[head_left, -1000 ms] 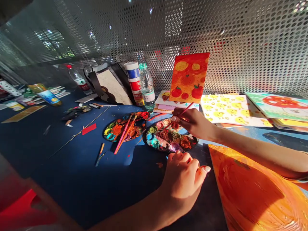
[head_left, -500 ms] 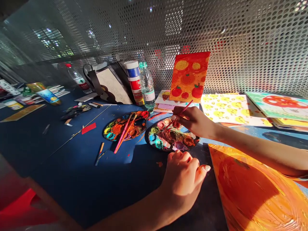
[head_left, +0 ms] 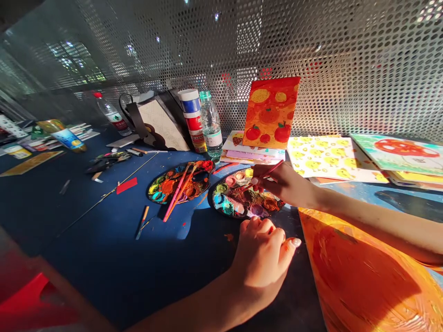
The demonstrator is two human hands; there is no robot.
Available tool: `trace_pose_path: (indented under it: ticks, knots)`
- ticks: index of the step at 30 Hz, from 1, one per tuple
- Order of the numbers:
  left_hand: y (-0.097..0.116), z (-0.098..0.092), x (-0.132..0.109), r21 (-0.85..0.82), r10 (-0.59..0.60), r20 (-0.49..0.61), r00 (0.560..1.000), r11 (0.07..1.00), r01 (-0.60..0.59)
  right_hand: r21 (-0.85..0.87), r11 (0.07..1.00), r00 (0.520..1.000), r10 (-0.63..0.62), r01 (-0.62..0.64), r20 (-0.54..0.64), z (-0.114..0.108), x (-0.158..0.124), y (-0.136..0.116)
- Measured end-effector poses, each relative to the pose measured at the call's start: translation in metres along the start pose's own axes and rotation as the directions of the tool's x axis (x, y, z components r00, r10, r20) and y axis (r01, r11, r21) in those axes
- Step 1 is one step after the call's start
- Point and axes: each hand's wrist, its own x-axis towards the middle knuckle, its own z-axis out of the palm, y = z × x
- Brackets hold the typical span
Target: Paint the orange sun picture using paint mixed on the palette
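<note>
My right hand (head_left: pixel 282 184) is closed around a thin reddish paintbrush (head_left: pixel 274 168). The brush's lower end slants down over the paint wells of the right palette (head_left: pixel 218 213); its tip is hard to make out among the colours. My left hand (head_left: pixel 261 251) lies at the near edge of this palette, fingers curled under and thumb pointing right. What those fingers grip, if anything, is hidden. Below my right forearm is a large orange painting (head_left: pixel 360 263), partly in shadow. A second palette (head_left: pixel 161 177) sits to the left, with two paintbrushes (head_left: pixel 176 199) lying across it.
Stacked paint jars (head_left: pixel 193 121) and a water bottle (head_left: pixel 212 129) stand behind the palettes. A small fruit painting (head_left: pixel 271 113) leans on perforated metal (head_left: pixel 346 69). Further right lie a chick-patterned picture (head_left: pixel 320 157) and a mushroom picture (head_left: pixel 408 152). A red paper scrap (head_left: pixel 127 185) lies left.
My right hand has moved slightly down and to the right, and the paintbrush it holds now tilts flatter over the palette. My left hand has stayed nearly still.
</note>
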Motion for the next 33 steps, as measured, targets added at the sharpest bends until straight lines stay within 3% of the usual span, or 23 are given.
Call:
trace_pose_path:
  ticks: [4,19,25,29,33]
  knots:
    - [0.0020,-0.0009,-0.0001,-0.020,-0.027,0.020,0.999,0.999,0.027,0.078,0.996,0.998,0.050,-0.048,-0.029,-0.0024,-0.0027,0.0005]
    - [0.0031,-0.0036,0.0008,-0.024,-0.053,0.065,0.996,0.998,0.055,0.051,0.999,1.000,0.019,-0.018,-0.019,-0.0009,-0.0046,0.0022]
    - [0.0022,-0.0012,0.0006,-0.015,-0.039,0.028,0.999,0.999,0.040,0.062,0.998,0.997,0.035,-0.031,-0.070,-0.0008,-0.0039,0.0032]
    - [0.0021,0.0002,-0.0001,-0.009,-0.038,0.018,0.999,0.999,0.038,0.057,0.998,1.000,0.010,-0.009,-0.030,0.0014,-0.0038,0.0045]
    - [0.0025,0.0001,0.0000,-0.012,-0.040,0.026,0.999,0.999,0.041,0.119,0.990,0.996,0.078,-0.071,-0.050,0.0008,-0.0055,0.0046]
